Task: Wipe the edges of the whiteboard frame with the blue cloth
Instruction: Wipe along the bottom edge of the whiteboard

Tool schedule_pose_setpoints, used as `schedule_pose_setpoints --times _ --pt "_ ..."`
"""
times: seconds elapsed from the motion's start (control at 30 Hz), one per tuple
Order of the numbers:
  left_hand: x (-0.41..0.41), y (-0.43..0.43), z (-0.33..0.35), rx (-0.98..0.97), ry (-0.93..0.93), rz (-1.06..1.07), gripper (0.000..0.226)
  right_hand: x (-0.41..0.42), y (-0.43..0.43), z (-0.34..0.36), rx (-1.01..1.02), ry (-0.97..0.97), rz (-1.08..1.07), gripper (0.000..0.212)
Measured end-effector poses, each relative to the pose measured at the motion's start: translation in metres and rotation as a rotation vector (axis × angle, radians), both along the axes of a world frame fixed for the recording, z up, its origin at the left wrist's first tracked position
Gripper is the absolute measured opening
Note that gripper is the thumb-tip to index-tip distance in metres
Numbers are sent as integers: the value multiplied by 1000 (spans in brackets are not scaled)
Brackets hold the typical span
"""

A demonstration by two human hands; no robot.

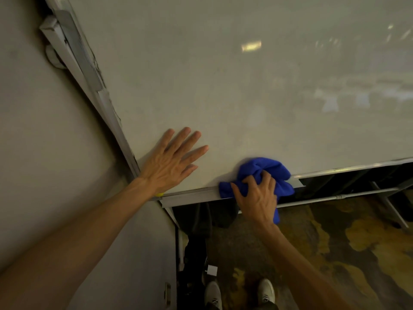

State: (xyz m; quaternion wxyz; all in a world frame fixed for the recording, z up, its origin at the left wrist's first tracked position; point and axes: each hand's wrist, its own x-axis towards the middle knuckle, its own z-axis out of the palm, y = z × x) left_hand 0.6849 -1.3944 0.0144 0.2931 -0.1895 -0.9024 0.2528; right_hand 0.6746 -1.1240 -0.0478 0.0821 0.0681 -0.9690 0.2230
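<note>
A large whiteboard (pixel 223 86) fills the upper view, with a grey metal frame (pixel 192 193) along its bottom edge and another frame strip (pixel 107 108) up its left side. My right hand (pixel 259 195) grips a bunched blue cloth (pixel 268 173) and presses it onto the bottom frame, a little right of the lower left corner. My left hand (pixel 172 159) lies flat on the board surface with fingers spread, just above that corner, holding nothing.
A grey wall (pixel 44 130) runs along the left. Below the board are a metal bar (pixel 324 198), dark stand parts and a patterned brown-yellow carpet (pixel 335 242). Two white shoes (pixel 239 294) stand on the floor beside a small white object (pixel 212 270).
</note>
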Motion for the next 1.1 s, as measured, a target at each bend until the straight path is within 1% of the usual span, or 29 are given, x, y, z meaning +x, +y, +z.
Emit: schedule_pose_setpoints --times 0.13,0.2,0.27,0.33,0.43,0.57,0.67,0.77,0.9,1.03,1.1 --pt "1 4 0 -2 -22 21 66 25 -38 0 -25 51 132 35" --pt "2 5 0 -20 -24 39 69 33 -53 -1 -33 59 205 37" --pt "4 5 0 -38 -22 56 71 37 -62 -2 15 58 256 44" --pt "5 6 2 -43 -16 57 73 36 -60 -3 57 54 297 46" --pt "5 9 4 -41 1 38 73 30 -40 -10 86 9 320 48" --pt "3 16 6 -55 5 36 72 8 -6 -11 148 31 267 49" --pt "-1 24 2 -38 9 12 69 -9 21 -7 176 1 257 50" --pt "-11 44 0 -29 -45 -57 67 -25 48 -3 202 -26 238 52" --pt "-26 70 -3 1 -114 -65 65 -41 79 0 218 -38 229 52" --pt "-42 109 -1 -17 -203 -239 61 -63 118 2 278 -43 241 53" --pt "-51 134 6 -5 -216 -270 55 -74 133 4 289 -47 260 54"
